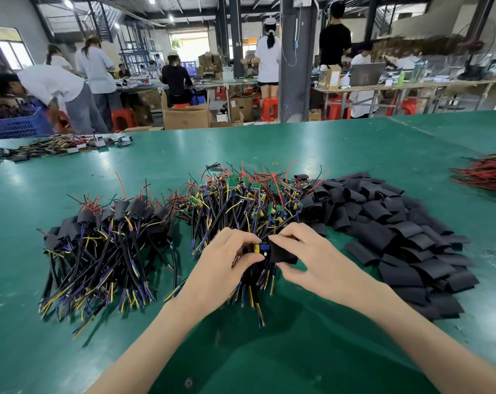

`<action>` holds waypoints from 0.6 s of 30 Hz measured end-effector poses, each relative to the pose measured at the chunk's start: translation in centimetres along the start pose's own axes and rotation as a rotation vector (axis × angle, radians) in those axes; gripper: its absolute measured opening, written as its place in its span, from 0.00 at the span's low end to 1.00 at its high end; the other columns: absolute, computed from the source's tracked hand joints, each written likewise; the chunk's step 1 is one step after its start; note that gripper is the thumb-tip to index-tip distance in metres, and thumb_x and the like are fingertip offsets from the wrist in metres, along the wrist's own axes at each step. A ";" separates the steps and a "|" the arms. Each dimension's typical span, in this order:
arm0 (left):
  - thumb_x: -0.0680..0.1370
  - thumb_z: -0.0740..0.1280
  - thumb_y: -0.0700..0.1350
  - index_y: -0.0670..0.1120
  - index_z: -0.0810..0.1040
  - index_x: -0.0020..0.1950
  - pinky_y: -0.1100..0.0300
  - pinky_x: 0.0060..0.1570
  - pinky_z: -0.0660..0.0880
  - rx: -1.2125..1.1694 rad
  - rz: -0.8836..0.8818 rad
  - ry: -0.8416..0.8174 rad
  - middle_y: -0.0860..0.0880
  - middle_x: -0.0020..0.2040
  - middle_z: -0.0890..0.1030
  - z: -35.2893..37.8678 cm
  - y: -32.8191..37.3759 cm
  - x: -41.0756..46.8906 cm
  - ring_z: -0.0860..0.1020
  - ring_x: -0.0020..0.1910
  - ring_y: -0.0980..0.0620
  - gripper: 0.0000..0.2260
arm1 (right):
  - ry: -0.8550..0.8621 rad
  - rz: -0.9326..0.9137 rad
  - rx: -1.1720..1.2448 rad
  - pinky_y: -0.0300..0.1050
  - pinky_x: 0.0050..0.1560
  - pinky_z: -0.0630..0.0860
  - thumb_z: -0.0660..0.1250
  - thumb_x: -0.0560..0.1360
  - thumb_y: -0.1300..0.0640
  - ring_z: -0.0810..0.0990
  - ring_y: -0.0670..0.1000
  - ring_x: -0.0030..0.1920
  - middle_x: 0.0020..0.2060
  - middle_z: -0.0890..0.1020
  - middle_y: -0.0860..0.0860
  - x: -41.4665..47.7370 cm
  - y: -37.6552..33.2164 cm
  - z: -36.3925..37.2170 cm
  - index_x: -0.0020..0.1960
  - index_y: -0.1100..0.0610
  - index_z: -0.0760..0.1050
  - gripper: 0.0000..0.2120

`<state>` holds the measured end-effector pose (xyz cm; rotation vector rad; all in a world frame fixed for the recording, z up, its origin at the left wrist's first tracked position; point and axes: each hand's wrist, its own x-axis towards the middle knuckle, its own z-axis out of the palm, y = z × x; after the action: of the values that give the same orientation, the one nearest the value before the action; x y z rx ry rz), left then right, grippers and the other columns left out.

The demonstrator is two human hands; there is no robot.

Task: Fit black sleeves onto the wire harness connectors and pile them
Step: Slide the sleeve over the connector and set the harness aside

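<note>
Green-matted work table [298, 351]. Landmark: the central heap of unsleeved harnesses [247, 200], a tangle of black, yellow and blue leads with small green circuit boards on top. Well behind and left of the central heap is a loose strew of other wired parts [56, 146], not in play. Just left of the heap is the pile of finished harnesses [107, 237], heads capped in black, leads fanned toward the person. At the heap's near edge the left hand [227, 260] pinches one harness [259, 249] by its blue-and-yellow component end, thumb under, fingers curled over. Touching it on the right is a flat, soft black tube sleeve [283, 253], gripped by the right hand [309, 251], fingers curled over the top, thumb below. Whether the sleeve mouth has caught the board yet I cannot tell; the fingers cover the joint. Handling, as judged: the harness is light, its leads floppy, its board stiff with parts that may snag, so hold the board edges. The sleeve is limp and lies flat, so it likely needs a squeeze at its folds to gape. Right of the heap, touching it, is the stock of black sleeves [397, 231]. Well right and behind is a bundle of red wires [485, 174]. In the way: stray leads from the heap lie under both hands and could tangle.
</note>
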<state>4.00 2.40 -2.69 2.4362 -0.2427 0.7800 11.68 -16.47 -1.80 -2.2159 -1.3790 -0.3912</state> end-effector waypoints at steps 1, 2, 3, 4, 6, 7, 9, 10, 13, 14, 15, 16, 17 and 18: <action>0.74 0.70 0.44 0.45 0.79 0.54 0.73 0.47 0.66 -0.004 0.007 0.000 0.57 0.45 0.72 0.0 0.2 0.0 0.69 0.42 0.63 0.10 | -0.003 0.003 0.003 0.36 0.54 0.66 0.69 0.71 0.61 0.74 0.52 0.51 0.49 0.75 0.53 0.0 0.0 0.0 0.60 0.61 0.75 0.17; 0.74 0.71 0.43 0.45 0.79 0.54 0.71 0.46 0.67 -0.011 0.011 0.000 0.56 0.45 0.73 0.0 0.3 0.0 0.69 0.41 0.61 0.10 | -0.003 0.003 0.006 0.36 0.54 0.67 0.69 0.72 0.61 0.74 0.53 0.51 0.49 0.75 0.53 0.1 0.0 0.0 0.60 0.61 0.76 0.17; 0.74 0.71 0.43 0.45 0.79 0.54 0.70 0.46 0.67 -0.019 0.008 0.000 0.55 0.45 0.73 0.0 0.4 0.0 0.69 0.40 0.60 0.10 | -0.001 0.001 0.008 0.37 0.54 0.67 0.69 0.72 0.61 0.74 0.53 0.50 0.49 0.75 0.53 0.1 0.0 0.0 0.59 0.62 0.76 0.17; 0.74 0.71 0.44 0.46 0.79 0.54 0.69 0.46 0.68 -0.028 -0.008 -0.002 0.55 0.45 0.74 0.0 0.4 0.0 0.70 0.41 0.59 0.10 | 0.000 0.000 0.010 0.37 0.54 0.67 0.70 0.72 0.61 0.74 0.53 0.50 0.49 0.75 0.53 0.1 0.0 0.0 0.59 0.62 0.76 0.17; 0.74 0.71 0.46 0.48 0.78 0.55 0.70 0.48 0.68 -0.056 -0.064 -0.013 0.55 0.46 0.76 0.0 0.4 0.0 0.72 0.44 0.59 0.10 | 0.003 -0.003 0.007 0.36 0.55 0.66 0.70 0.71 0.62 0.74 0.53 0.50 0.50 0.76 0.54 0.1 0.0 0.0 0.60 0.62 0.76 0.17; 0.74 0.71 0.46 0.49 0.77 0.55 0.71 0.49 0.68 -0.068 -0.087 -0.024 0.55 0.47 0.77 0.0 0.3 0.0 0.73 0.45 0.60 0.10 | 0.009 -0.004 0.000 0.36 0.55 0.66 0.71 0.71 0.62 0.75 0.53 0.50 0.50 0.76 0.54 0.1 0.0 0.0 0.60 0.62 0.76 0.18; 0.74 0.70 0.47 0.50 0.77 0.54 0.73 0.49 0.67 -0.062 -0.096 -0.048 0.55 0.48 0.77 0.0 0.1 0.1 0.73 0.47 0.62 0.09 | 0.027 0.004 -0.001 0.35 0.55 0.66 0.71 0.70 0.62 0.75 0.53 0.50 0.49 0.76 0.54 0.1 0.0 0.1 0.60 0.62 0.76 0.18; 0.74 0.70 0.47 0.50 0.78 0.53 0.73 0.48 0.66 -0.058 -0.087 -0.057 0.55 0.47 0.77 0.0 0.0 0.2 0.73 0.46 0.62 0.09 | 0.031 0.015 0.011 0.35 0.54 0.66 0.71 0.70 0.62 0.75 0.53 0.49 0.49 0.76 0.54 0.1 0.1 0.1 0.60 0.62 0.77 0.18; 0.74 0.71 0.46 0.49 0.79 0.52 0.75 0.48 0.65 -0.073 -0.060 -0.062 0.57 0.47 0.76 -0.2 -0.1 0.2 0.73 0.46 0.64 0.08 | 0.015 0.039 0.078 0.33 0.53 0.67 0.71 0.71 0.61 0.74 0.51 0.49 0.49 0.76 0.53 0.2 0.3 0.0 0.60 0.60 0.77 0.18; 0.74 0.71 0.46 0.49 0.79 0.52 0.74 0.48 0.66 -0.074 -0.053 -0.063 0.58 0.46 0.76 -0.3 -0.2 0.2 0.73 0.45 0.65 0.08 | 0.003 0.038 0.096 0.34 0.52 0.67 0.71 0.71 0.61 0.74 0.49 0.48 0.49 0.76 0.52 0.2 0.3 -0.1 0.60 0.59 0.77 0.18; 0.74 0.71 0.47 0.49 0.80 0.52 0.73 0.48 0.66 -0.072 -0.050 -0.070 0.59 0.46 0.76 -0.3 -0.2 0.3 0.73 0.45 0.65 0.08 | -0.011 0.036 0.114 0.34 0.51 0.68 0.71 0.71 0.61 0.74 0.48 0.47 0.49 0.76 0.51 0.2 0.4 -0.1 0.60 0.58 0.78 0.18; 0.74 0.71 0.47 0.49 0.80 0.52 0.71 0.47 0.67 -0.072 -0.051 -0.080 0.59 0.46 0.77 -0.4 -0.2 0.3 0.73 0.45 0.64 0.08 | -0.025 0.037 0.133 0.34 0.48 0.69 0.71 0.70 0.61 0.74 0.48 0.46 0.48 0.76 0.50 0.3 0.5 -0.2 0.59 0.57 0.78 0.17; 0.74 0.71 0.46 0.49 0.80 0.52 0.69 0.46 0.68 -0.078 -0.053 -0.090 0.59 0.45 0.78 -0.5 -0.3 0.3 0.73 0.43 0.63 0.08 | -0.036 0.040 0.153 0.33 0.45 0.69 0.71 0.70 0.61 0.74 0.48 0.44 0.47 0.76 0.49 0.3 0.4 -0.3 0.59 0.56 0.79 0.17; 0.74 0.71 0.45 0.49 0.80 0.51 0.69 0.44 0.67 -0.089 -0.053 -0.098 0.57 0.44 0.78 -0.6 -0.3 0.4 0.72 0.41 0.63 0.07 | -0.042 0.046 0.170 0.34 0.43 0.69 0.71 0.70 0.60 0.75 0.48 0.43 0.47 0.77 0.48 0.4 0.4 -0.4 0.58 0.56 0.79 0.17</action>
<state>4.10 2.96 -2.18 2.3893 -0.2441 0.6145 12.23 -16.56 -1.41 -2.1228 -1.3284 -0.2036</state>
